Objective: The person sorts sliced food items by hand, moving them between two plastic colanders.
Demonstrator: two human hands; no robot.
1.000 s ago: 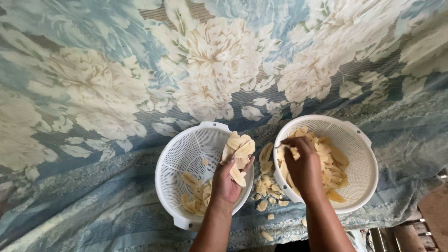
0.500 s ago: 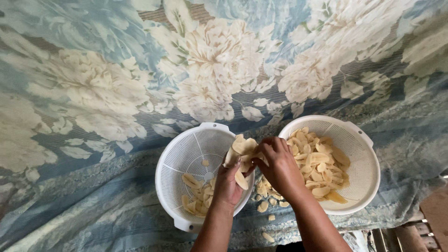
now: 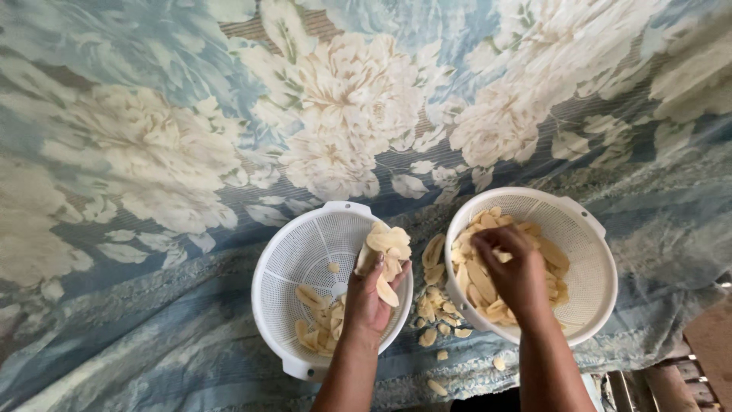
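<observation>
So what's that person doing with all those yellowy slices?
A person is handling pale yellow slices between two white colanders on a blue floral cloth. The left hand holds a stack of slices over the left colander, which has only a few in it. The right hand reaches into the right colander, which is heaped with slices. Some loose slices lie on the cloth between them.

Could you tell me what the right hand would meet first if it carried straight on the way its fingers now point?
The right hand reaches up and left into the right colander. Going on, it would probably meet the pale slices heaped there first, then the colander's near-left rim; depth is unclear.
</observation>
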